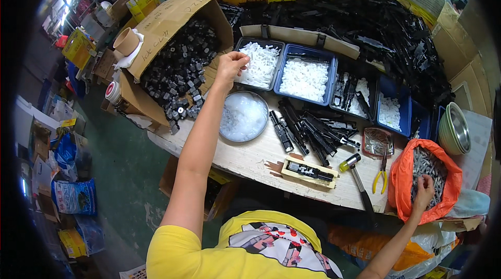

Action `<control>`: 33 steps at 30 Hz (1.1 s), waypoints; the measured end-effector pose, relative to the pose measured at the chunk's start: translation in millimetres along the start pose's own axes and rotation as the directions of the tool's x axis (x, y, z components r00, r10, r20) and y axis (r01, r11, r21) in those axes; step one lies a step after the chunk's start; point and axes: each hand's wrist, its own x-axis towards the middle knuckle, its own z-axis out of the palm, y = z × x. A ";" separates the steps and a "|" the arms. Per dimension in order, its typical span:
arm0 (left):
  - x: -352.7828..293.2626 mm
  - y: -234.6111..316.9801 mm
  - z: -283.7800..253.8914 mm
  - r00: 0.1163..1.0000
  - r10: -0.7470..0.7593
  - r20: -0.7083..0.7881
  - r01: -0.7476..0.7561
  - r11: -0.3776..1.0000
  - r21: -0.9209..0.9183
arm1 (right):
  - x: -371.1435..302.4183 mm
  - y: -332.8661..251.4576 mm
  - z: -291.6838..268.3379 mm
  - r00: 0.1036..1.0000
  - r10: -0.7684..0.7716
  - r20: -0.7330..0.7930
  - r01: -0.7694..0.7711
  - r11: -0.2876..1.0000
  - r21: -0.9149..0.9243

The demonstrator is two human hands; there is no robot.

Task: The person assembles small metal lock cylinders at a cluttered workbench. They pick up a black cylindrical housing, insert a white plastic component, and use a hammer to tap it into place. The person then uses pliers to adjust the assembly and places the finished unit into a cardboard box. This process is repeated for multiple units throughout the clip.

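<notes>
My left hand is over the left side of a black bin of small white plastic parts. Its thumb and fingertips are pinched together; anything between them is too small to make out. Far to the right, my right hand reaches into an orange plastic bag full of thin grey pieces. Those fingers are curled together, their tips partly hidden among the pieces. Between my arms, a black mechanical assembly lies in a cream block-like holder at the table's front edge.
A round metal dish holds a whitish, grease-like substance. Behind it stand a carton of black parts and a blue bin of white pieces. Black assemblies, a hammer and yellow-handled pliers lie on the table.
</notes>
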 end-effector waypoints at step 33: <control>-116.7 -25.1 -62.6 0.880 0.340 0.332 -0.435 0.294 0.851 | -35.9 -111.1 38.7 0.928 -0.355 0.114 0.360 0.932 -0.026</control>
